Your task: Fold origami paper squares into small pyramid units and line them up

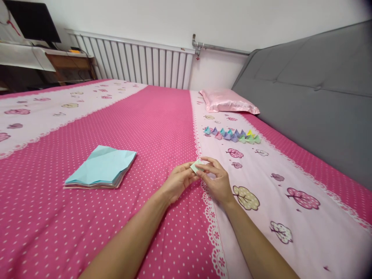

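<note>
My left hand (178, 180) and my right hand (216, 180) meet above the pink bedsheet (162, 124), both pinching a small pale green folded paper piece (196, 166) between their fingertips. A stack of coloured paper sheets (101, 168), light blue on top, lies flat on the bed to the left of my hands. Beyond my right hand, a row of several small folded paper shapes (232, 135) in blue, purple, pink, green and yellow sits on the pale strip of the sheet.
A pink satin pillow (228, 101) lies at the bed's far right, against the grey padded headboard (314, 100). A white radiator (139, 62) lines the wall behind the bed. A wooden desk with a dark screen (31, 19) stands at far left.
</note>
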Demonstrator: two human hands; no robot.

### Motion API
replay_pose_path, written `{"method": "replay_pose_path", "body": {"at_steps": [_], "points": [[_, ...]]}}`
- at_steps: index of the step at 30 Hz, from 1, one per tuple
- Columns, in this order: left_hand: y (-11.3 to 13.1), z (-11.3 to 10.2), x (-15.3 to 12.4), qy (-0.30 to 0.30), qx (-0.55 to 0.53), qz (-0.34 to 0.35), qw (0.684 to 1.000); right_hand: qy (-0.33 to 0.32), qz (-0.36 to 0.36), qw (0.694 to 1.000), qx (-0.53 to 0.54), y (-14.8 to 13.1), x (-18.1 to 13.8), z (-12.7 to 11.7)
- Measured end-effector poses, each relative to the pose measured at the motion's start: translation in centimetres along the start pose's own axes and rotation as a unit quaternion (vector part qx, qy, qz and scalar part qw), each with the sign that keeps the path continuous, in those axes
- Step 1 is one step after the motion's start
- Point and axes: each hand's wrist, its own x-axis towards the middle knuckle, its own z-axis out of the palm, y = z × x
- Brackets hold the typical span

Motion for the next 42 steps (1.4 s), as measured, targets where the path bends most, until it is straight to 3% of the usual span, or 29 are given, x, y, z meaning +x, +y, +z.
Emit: {"method": "replay_pose_path", "body": {"at_steps": [4, 8, 11, 15, 25, 34, 42], "points": [[-0.2, -0.1, 0.1, -0.031, 0.053, 0.005, 0.998, 0.017, 0.022, 0.998, 0.058, 0.4, 0.0, 0.5], [-0.5, -0.2, 0.3, -0.014, 0.083, -0.006, 0.996, 0.056, 0.085, 0.984, 0.147, 0.7, 0.0, 0.7], [-0.6, -0.4, 0.4, 0.000, 0.107, -0.018, 0.994, 0.030, 0.125, 0.978, 0.166, 0.9, -0.1, 0.6], [-0.7, -0.5, 0.4, 0.015, 0.149, -0.021, 0.988, -0.019, 0.128, 0.979, 0.157, 1.0, -0.2, 0.5], [-1.0, -0.2, 0.3, 0.010, 0.239, -0.037, 0.970, -0.005, 0.147, 0.972, 0.186, 0.1, -0.1, 0.3], [-1.0, -0.5, 0.3, 0.007, 0.269, -0.025, 0.963, 0.006, 0.270, 0.910, 0.314, 0.1, 0.0, 0.5], [-1.1, -0.9, 0.7, 0.047, 0.242, -0.031, 0.969, -0.019, 0.228, 0.936, 0.266, 0.1, 0.2, 0.3]]}}
